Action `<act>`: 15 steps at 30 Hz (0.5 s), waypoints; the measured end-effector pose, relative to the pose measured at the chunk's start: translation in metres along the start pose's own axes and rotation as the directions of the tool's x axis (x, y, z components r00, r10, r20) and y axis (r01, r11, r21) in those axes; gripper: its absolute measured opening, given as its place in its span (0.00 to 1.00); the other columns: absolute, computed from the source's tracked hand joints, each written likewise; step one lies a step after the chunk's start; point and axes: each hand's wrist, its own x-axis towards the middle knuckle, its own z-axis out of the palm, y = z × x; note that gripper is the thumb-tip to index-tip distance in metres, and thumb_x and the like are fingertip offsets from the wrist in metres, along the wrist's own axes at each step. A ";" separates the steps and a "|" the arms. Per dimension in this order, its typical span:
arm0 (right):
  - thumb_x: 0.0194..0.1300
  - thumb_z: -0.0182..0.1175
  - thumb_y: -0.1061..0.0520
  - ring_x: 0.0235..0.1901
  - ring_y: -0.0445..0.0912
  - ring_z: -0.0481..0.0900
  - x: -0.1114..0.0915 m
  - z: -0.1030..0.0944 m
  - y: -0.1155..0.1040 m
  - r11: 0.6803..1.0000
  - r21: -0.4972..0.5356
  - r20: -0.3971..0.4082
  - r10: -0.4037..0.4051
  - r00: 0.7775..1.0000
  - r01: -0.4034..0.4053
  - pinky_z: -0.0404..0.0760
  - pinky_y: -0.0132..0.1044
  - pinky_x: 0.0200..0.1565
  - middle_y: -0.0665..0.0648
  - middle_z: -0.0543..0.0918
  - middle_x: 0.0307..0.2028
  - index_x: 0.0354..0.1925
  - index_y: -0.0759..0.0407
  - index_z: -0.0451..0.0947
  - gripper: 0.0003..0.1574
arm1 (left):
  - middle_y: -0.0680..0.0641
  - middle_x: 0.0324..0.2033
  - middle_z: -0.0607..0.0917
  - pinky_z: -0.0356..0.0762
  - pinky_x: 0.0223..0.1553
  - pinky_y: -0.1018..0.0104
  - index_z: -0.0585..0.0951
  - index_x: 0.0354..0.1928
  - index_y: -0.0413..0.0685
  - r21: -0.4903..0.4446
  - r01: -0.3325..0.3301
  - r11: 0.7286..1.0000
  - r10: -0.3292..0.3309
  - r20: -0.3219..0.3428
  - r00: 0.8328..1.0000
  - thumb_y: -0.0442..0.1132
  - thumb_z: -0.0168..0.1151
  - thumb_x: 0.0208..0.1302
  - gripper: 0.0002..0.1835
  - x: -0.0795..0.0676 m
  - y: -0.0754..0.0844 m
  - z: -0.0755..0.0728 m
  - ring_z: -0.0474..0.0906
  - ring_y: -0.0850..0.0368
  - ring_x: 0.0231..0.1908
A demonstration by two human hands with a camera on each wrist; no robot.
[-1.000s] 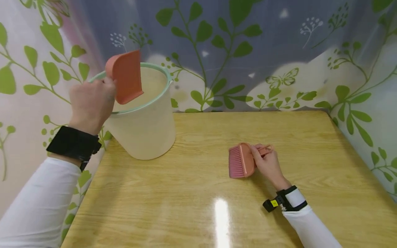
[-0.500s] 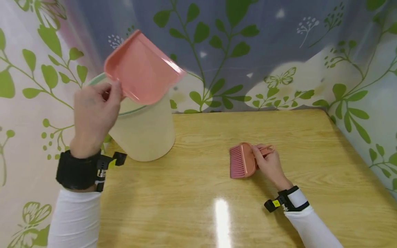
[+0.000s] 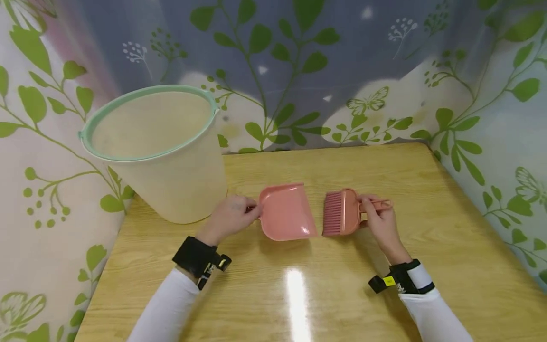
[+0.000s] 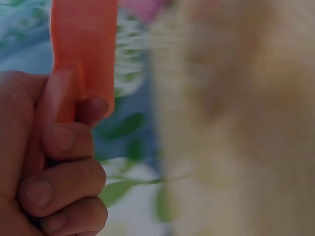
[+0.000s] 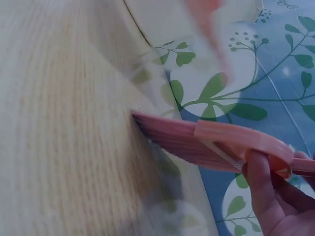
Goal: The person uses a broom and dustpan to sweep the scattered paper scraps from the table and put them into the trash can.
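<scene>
My left hand [image 3: 231, 217] grips the handle of a pink dustpan [image 3: 285, 212], whose flat lip points right toward the brush. In the left wrist view, curled fingers [image 4: 69, 184] wrap the dustpan's handle. My right hand [image 3: 381, 225] holds a small pink hand brush [image 3: 345, 212] by its handle, bristles facing left. The bristle tips meet the table in the right wrist view, where the thumb and fingers pinch the base of the brush's handle. Only a narrow gap separates the dustpan's lip from the bristles. Whether the dustpan touches the table is hard to tell.
A cream bucket [image 3: 183, 185] with a green rim stands at the table's back left, just behind my left hand. The wooden table [image 3: 256, 294] meets a leaf-patterned curtain [image 3: 295, 71] at the back and both sides. A bright reflection lies on the tabletop.
The left hand has brought the dustpan from above the bucket down and right, beside the brush. It was tilted over the bucket, then turned inner side up. The right hand has barely moved.
</scene>
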 end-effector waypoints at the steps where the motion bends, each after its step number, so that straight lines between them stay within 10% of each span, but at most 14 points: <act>1: 0.79 0.46 0.56 0.30 0.39 0.82 -0.001 0.001 -0.002 1.000 -0.013 0.001 -0.024 1.000 0.024 0.81 0.36 0.22 0.61 0.81 0.46 0.55 0.73 0.75 0.22 | 0.57 0.14 0.70 0.58 0.19 0.71 0.82 0.22 0.52 -0.001 0.011 1.000 -0.011 0.040 0.999 0.50 0.53 0.72 0.21 0.004 -0.006 0.011 0.64 0.62 0.15; 7: 0.73 0.52 0.68 0.26 0.40 0.79 -0.003 0.019 -0.015 0.935 -0.184 0.178 -0.271 0.946 0.303 0.78 0.31 0.24 0.70 0.84 0.39 0.53 0.67 0.79 0.15 | 0.58 0.20 0.76 0.62 0.25 0.70 0.86 0.31 0.57 0.017 -0.005 1.000 0.003 0.125 0.992 0.50 0.52 0.74 0.16 0.027 -0.031 0.049 0.68 0.62 0.20; 11: 0.67 0.56 0.70 0.40 0.48 0.83 -0.006 0.041 -0.020 0.761 -0.332 0.415 -0.413 0.811 0.557 0.80 0.42 0.37 0.62 0.85 0.45 0.52 0.59 0.81 0.18 | 0.57 0.21 0.77 0.64 0.28 0.70 0.84 0.28 0.58 0.032 0.010 0.999 -0.015 0.159 0.987 0.49 0.53 0.74 0.16 0.040 -0.035 0.057 0.70 0.62 0.23; 15: 0.63 0.55 0.69 0.57 0.54 0.76 -0.010 0.063 -0.014 0.582 -0.418 0.608 -0.391 0.691 0.697 0.78 0.51 0.47 0.57 0.80 0.59 0.53 0.53 0.82 0.23 | 0.57 0.25 0.79 0.67 0.32 0.69 0.84 0.30 0.59 0.064 -0.021 0.998 0.007 0.201 0.980 0.51 0.52 0.74 0.16 0.053 -0.031 0.061 0.72 0.62 0.27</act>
